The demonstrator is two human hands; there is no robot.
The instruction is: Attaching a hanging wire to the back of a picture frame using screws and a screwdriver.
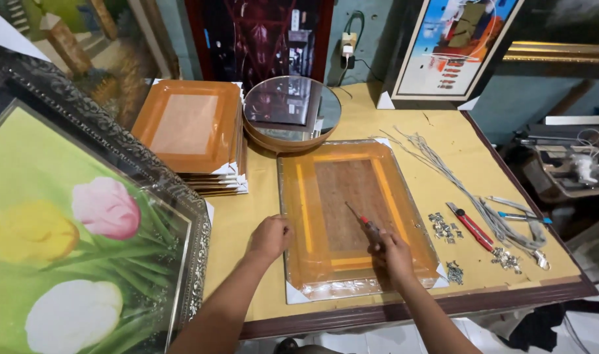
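Landmark: wrapped picture frame (355, 219), face down mid-table, in slick plastic film; likely light, stiff, corner-fragile, so grip by the long edges. Left of it, tulip painting (70, 242) and frame stack (191, 131). Left hand (270, 237) curled at the frame's left edge. Right hand (394, 254) closed on a screwdriver (362, 219), tip on the backing. Right of it, hooks (444, 228), cutter (471, 226), cords (457, 177). Yellow table (247, 216); crowded framing workshop.

A yellow-topped wooden table (437, 151) stands against a teal wall (509, 98). Framed paintings (453, 46) lean along the wall, beside a socket with a plug (347, 46). Light is even.
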